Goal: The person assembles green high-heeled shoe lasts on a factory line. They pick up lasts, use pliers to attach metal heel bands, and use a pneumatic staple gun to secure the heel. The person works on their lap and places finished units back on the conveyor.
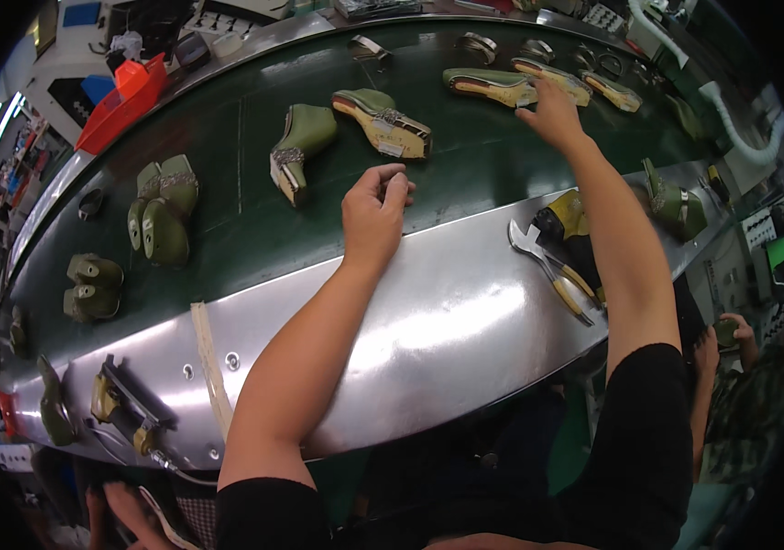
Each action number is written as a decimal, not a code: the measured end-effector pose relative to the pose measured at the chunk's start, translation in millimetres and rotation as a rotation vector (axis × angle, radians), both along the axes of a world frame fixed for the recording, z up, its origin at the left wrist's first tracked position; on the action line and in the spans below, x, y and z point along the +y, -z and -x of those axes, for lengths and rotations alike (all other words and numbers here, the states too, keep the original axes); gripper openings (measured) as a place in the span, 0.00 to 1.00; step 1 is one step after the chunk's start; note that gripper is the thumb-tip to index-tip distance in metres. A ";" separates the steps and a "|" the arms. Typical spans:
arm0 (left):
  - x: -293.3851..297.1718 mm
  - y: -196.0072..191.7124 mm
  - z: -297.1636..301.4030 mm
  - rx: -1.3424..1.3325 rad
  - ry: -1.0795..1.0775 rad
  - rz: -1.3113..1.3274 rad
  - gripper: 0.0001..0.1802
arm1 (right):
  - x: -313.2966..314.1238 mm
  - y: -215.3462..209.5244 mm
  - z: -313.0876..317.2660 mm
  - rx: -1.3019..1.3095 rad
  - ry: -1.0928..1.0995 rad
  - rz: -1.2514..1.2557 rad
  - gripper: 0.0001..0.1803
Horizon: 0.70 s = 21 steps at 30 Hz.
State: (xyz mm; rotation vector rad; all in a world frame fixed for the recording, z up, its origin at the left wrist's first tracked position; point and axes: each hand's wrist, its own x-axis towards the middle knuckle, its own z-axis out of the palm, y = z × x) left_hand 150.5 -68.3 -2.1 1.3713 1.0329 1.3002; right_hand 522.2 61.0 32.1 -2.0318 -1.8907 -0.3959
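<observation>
My right hand (555, 114) reaches to the far side, its fingers stretched over the heel ends of two green shoe lasts with pale soles, a left one (483, 84) and one behind it (564, 81). Its thumb stands apart from the fingers; a firm grip does not show. Over the green belt (263, 238), my left hand (375, 207) hangs with loosely bent fingers and holds nothing visible. Just beyond it lie two more green lasts with glittery straps: one on its side with its sole showing (387, 128), the other (305, 142) to the left.
Pincers (548, 266) and a yellow-black tool (564, 215) lie on the metal ledge (438, 321) below my right forearm. A hand tool with a hose (126, 412) rests at the left. Paired lasts (164, 206) and a red bin (126, 105) stand farther left. A co-worker's hand (738, 335) is at right.
</observation>
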 end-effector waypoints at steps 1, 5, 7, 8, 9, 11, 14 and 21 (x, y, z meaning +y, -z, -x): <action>0.0 -0.9 0.2 0.020 0.013 0.018 0.16 | 12.3 4.9 -3.1 -0.008 0.031 0.027 0.43; -3.1 0.8 3.6 0.056 0.024 0.036 0.16 | 44.5 7.7 0.7 0.040 0.141 0.118 0.49; -2.8 -0.4 -0.2 0.070 0.033 0.043 0.15 | 56.7 11.4 -14.9 0.050 0.188 0.160 0.53; -2.1 0.1 -1.4 0.083 0.037 0.045 0.15 | 61.2 14.3 -22.2 0.036 0.198 0.191 0.55; -2.3 0.4 -3.5 0.095 0.043 0.047 0.15 | 64.1 17.2 -30.1 0.021 0.209 0.223 0.56; -3.3 -2.3 -4.5 0.111 0.042 0.064 0.15 | 71.5 14.9 -32.6 0.024 0.218 0.298 0.59; -3.8 -3.5 -5.5 0.126 0.039 0.085 0.15 | 76.0 7.9 -32.3 0.004 0.236 0.376 0.63; -0.6 -4.3 -15.4 0.146 0.088 0.080 0.15 | 85.1 8.3 -77.9 0.044 -0.003 0.393 0.55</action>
